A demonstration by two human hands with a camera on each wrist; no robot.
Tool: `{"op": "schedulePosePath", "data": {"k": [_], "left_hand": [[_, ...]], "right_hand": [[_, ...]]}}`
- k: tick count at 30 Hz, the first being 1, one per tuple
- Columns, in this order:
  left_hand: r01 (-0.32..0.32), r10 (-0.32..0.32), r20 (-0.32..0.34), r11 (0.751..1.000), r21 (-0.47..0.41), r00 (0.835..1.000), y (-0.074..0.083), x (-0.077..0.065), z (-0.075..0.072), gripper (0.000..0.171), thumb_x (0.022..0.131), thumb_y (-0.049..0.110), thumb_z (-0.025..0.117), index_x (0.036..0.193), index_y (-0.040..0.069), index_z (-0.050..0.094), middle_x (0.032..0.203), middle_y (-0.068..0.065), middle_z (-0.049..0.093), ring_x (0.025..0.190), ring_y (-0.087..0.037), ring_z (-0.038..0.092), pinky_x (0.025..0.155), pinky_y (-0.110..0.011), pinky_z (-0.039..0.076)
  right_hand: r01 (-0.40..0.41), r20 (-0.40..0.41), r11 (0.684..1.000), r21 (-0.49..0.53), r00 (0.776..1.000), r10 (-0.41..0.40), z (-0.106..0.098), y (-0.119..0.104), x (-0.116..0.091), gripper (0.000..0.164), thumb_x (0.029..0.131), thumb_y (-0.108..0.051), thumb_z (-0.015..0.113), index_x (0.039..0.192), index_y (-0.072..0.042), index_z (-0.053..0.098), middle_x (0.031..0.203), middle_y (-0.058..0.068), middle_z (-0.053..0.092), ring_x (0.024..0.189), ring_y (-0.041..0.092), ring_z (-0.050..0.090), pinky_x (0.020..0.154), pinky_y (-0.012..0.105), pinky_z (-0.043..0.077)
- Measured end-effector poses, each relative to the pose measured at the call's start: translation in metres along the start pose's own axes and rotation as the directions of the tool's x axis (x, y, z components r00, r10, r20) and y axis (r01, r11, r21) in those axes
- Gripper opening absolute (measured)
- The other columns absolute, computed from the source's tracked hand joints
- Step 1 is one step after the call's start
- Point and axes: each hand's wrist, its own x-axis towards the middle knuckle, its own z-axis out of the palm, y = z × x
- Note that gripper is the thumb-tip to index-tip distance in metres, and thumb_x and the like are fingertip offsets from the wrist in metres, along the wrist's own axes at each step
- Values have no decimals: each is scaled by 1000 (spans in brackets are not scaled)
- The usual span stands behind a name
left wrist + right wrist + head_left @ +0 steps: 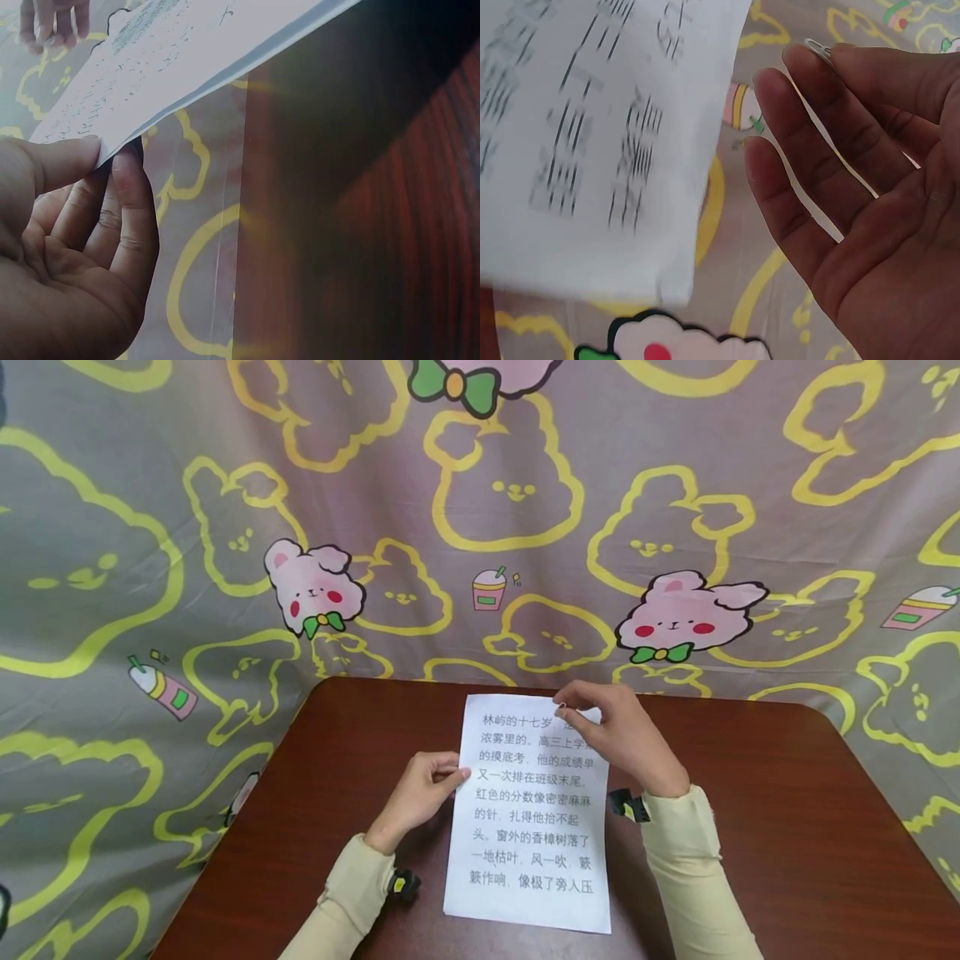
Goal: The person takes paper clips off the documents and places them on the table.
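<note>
A sheaf of white paper (528, 906) printed with large Chinese characters is held up over the table in the head view. My left hand (416, 797) pinches its left edge between thumb and fingers. In the left wrist view, that paper (172, 82) shows a layered edge, so it looks like more than one sheet. Near the top right corner, my right hand (633, 735) pinches a small paper clip (819, 49) between thumb and index finger. The right wrist view shows the clip apart from the paper (592, 247), with the other fingers loosely extended.
The dark reddish-brown table (757, 827) extends on both sides of the paper. Behind it hangs a grey curtain (525, 568) with yellow outlines and pink bunny faces. Small black cameras (403, 885) sit on the wrists.
</note>
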Motion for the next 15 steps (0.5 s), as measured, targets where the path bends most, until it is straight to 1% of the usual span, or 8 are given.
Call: {"op": "schedulePosePath", "data": {"k": [2, 5, 7, 10, 13, 15], "left_hand": [[5, -5, -8, 1000, 4, 1000, -1, 1, -2, 13, 99, 6, 69, 108, 3, 78, 94, -12, 79, 74, -13, 65, 66, -22, 50], [9, -9, -13, 1000, 2, 1000, -2, 1, -4, 14, 99, 6, 69, 110, 3, 77, 96, -13, 80, 75, -12, 66, 67, -22, 51], [15, -15, -14, 1000, -7, 1000, -3, 1, -5, 15, 100, 6, 69, 112, 2, 77, 99, -14, 80, 77, -12, 67, 69, -23, 53], [29, -29, -18, 999, -16, 999, -3, 1, -6, 17, 100, 7, 68, 113, 2, 77, 102, -15, 81, 79, -12, 69, 71, -24, 56], [48, -49, -24, 999, -16, 999, -3, 2, -7, 18, 100, 7, 68, 115, 2, 77, 103, -14, 81, 79, -11, 70, 72, -24, 57], [50, -50, -31, 999, -13, 998, -3, 3, -7, 17, 100, 7, 69, 114, 2, 77, 102, -14, 81, 79, -11, 69, 71, -24, 56]], "right_hand": [[-24, -2, 1000, -16, 1000, 24, -2, 6, -5, 13, 94, -9, 77, 107, -12, 77, 97, 3, 78, 84, 18, 62, 71, 31, 48], [-47, -2, 998, -33, 999, 47, -5, 14, -11, 13, 94, -9, 76, 107, -11, 77, 97, 4, 78, 82, 19, 60, 69, 30, 49], [-69, -2, 997, -45, 998, 69, -6, 19, -15, 13, 94, -9, 76, 108, -10, 76, 97, 4, 77, 82, 19, 61, 69, 30, 51], [-97, 6, 994, -50, 995, 97, -8, 28, -20, 14, 95, -9, 75, 109, -10, 76, 101, 4, 76, 88, 20, 63, 74, 30, 54], [-120, 16, 992, -49, 993, 121, -11, 37, -26, 14, 95, -9, 75, 109, -9, 75, 103, 5, 76, 89, 21, 64, 73, 28, 55], [-130, 22, 991, -45, 991, 131, -12, 43, -29, 14, 96, -8, 74, 110, -9, 75, 104, 6, 77, 87, 21, 65, 72, 26, 55]]}}
